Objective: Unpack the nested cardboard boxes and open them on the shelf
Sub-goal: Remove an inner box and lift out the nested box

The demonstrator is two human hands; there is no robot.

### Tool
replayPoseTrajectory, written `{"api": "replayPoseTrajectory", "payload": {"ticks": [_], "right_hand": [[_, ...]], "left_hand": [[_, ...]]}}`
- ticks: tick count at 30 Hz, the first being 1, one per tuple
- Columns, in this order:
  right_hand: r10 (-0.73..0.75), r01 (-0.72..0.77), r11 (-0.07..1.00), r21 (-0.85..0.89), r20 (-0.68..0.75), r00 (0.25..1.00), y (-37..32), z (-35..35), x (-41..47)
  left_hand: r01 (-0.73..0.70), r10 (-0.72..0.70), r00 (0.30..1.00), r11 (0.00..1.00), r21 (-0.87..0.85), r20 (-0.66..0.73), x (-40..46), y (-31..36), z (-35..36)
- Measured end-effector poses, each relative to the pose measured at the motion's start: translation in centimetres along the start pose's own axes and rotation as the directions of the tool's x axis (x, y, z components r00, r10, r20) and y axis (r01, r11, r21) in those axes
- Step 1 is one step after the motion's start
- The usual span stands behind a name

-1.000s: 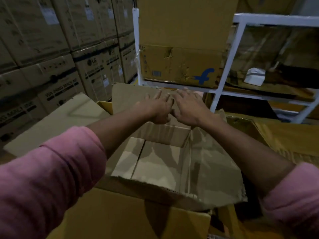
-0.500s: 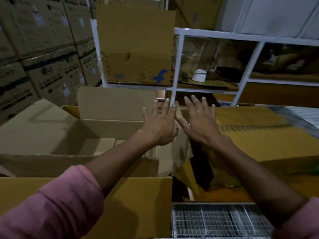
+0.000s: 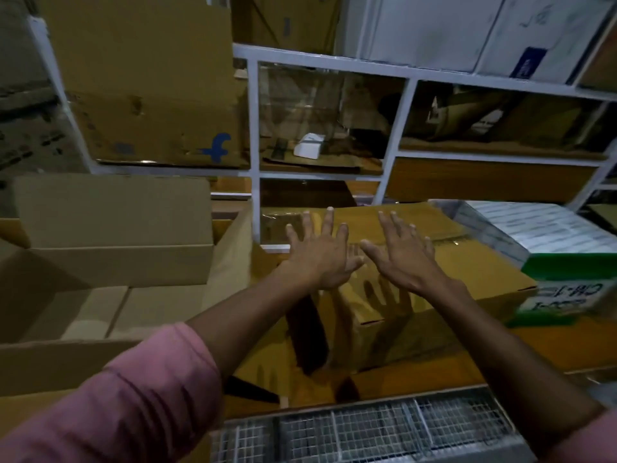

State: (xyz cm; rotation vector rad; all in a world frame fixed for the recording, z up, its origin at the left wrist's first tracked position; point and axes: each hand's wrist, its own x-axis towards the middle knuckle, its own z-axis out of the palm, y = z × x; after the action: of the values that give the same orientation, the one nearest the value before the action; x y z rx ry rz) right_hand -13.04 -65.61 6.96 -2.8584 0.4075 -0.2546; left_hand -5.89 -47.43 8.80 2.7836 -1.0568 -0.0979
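An opened brown cardboard box [image 3: 110,265] stands at the left with its flaps up and its bottom flaps showing inside. To its right lies a closed yellow-brown box [image 3: 467,262] with tape along its top seam. My left hand [image 3: 320,259] and my right hand [image 3: 400,259] hover side by side above that closed box, fingers spread, palms down, holding nothing. Their shadows fall on the box's near side. Pink sleeves cover both upper arms.
A white metal shelf frame [image 3: 255,135] stands behind, holding a worn box with a blue logo [image 3: 150,128] and a small white packet [image 3: 310,145]. A white-and-green printed carton [image 3: 547,242] lies at the right. A wire mesh shelf [image 3: 367,429] runs along the near edge.
My view and both hands have swung right, from the far flap of the opened box to above the closed yellow-brown box. The fingers have spread wider and the hands have drawn apart.
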Motion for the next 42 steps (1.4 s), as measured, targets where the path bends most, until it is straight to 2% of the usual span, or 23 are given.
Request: {"api": "replayPoseTrajectory", "payload": {"ticks": [7, 11, 15, 18, 23, 27, 31, 33, 37, 42], "right_hand": [[0.116, -0.099, 0.99, -0.102, 0.184, 0.976, 16.1, 0.1, 6.0], [0.128, -0.09, 0.982, -0.166, 0.239, 0.962, 21.3, 0.8, 9.0], [0.115, -0.076, 0.984, -0.162, 0.244, 0.963, 23.8, 0.7, 12.4], [0.077, -0.044, 0.991, -0.126, 0.269, 0.96, 25.3, 1.0, 14.8], [0.027, 0.008, 0.993, -0.117, 0.295, 0.955, 25.9, 0.6, 16.3], [0.018, 0.004, 0.997, -0.082, 0.27, 0.963, 26.1, 0.6, 15.7], [-0.008, 0.015, 0.999, -0.034, 0.195, 0.981, 26.0, -0.1, 14.6], [-0.016, 0.018, 1.0, -0.017, 0.109, 0.994, 25.7, -1.4, 14.0], [-0.056, 0.065, 0.995, 0.074, -0.121, 0.991, 24.5, -5.5, 12.7], [-0.089, 0.2, 0.95, 0.24, -0.406, 0.91, 23.7, -7.6, 10.1]], "left_hand": [[0.301, -0.301, 0.952, 0.954, 0.002, 0.049, 9.7, 4.9, 6.9], [0.411, -0.411, 0.911, 0.912, 0.007, 0.025, 11.4, 4.6, 8.9], [0.477, -0.477, 0.879, 0.879, -0.006, -0.002, 13.1, 4.0, 8.7], [0.518, -0.517, 0.855, 0.855, -0.015, 0.029, 14.0, 3.0, 8.3], [0.524, -0.518, 0.85, 0.851, -0.042, 0.098, 15.1, 1.6, 7.8], [0.512, -0.509, 0.858, 0.858, -0.035, 0.07, 14.8, 1.9, 8.0], [0.488, -0.488, 0.873, 0.872, -0.028, 0.024, 13.7, 2.8, 7.5], [0.474, -0.475, 0.879, 0.88, -0.044, -0.039, 12.9, 3.5, 6.2], [0.383, -0.38, 0.869, 0.922, -0.054, -0.317, 11.5, 4.2, 2.6], [0.271, -0.205, 0.756, 0.963, 0.011, -0.621, 10.0, 5.1, -0.8]]}}
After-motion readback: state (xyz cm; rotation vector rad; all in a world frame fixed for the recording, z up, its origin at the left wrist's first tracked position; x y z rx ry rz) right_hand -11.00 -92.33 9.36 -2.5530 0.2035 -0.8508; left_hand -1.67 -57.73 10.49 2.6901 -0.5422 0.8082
